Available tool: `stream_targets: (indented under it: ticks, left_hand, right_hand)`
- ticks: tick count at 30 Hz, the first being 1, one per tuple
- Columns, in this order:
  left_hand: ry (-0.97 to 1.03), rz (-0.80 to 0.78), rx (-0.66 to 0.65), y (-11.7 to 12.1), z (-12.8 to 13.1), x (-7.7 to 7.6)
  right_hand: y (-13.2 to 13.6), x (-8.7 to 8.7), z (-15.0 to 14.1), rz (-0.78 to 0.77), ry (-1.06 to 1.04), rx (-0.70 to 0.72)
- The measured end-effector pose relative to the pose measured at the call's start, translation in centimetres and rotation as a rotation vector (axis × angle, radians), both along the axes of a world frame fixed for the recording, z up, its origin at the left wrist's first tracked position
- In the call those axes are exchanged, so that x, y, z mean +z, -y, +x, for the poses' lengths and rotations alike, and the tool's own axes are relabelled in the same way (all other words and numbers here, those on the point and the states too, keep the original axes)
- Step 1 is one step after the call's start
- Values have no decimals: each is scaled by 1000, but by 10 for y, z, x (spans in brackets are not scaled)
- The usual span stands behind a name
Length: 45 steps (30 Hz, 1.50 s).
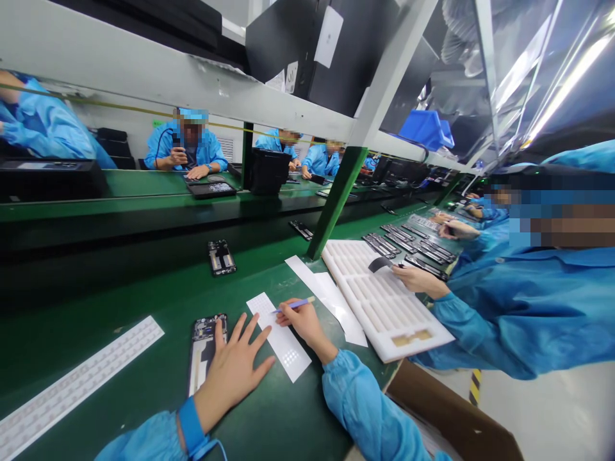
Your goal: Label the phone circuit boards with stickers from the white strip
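Pen sits pinched in right hand over sticker sheet; left hand spreads open, likely steadying it.

Passable along the counter between the label strip and phone frame; blocked rightward by green post and foam tray.

Loose bright-blue sleeves, creased fabric; gathered right cuff; flat blue left wristband, thin blue cord.
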<state>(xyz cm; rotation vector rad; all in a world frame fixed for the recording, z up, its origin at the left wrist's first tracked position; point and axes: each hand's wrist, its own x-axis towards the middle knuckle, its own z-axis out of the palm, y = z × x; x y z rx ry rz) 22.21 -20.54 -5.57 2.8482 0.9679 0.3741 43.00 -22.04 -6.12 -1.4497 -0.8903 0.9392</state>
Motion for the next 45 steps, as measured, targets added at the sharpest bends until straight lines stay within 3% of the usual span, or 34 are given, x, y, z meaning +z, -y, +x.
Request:
stream_targets:
  ticks: [21, 30, 33, 36, 39, 42, 45]
  left_hand:
    - [-11, -19, 19, 3, 1, 3]
    - [30, 21, -7, 2, 1, -1]
    - [73, 59, 3, 6, -1, 4]
    - [119, 106, -6, 9, -22, 16]
    - [151, 121, 55, 5, -64, 20]
    - [178, 109, 186, -4, -105, 9]
    - [150, 113, 232, -11, -124, -5]
  right_hand:
    - [2, 3, 2, 16, -83, 21]
    - [3, 8, -2, 29, -104, -6]
    - [4, 9, 0, 36, -104, -20]
    - [7, 11, -2, 65, -119, -66]
    - [9, 16, -16, 76, -171, -70]
    - [4, 22, -49, 48, -207, 31]
    - [-11, 24, -88, 34, -221, 151]
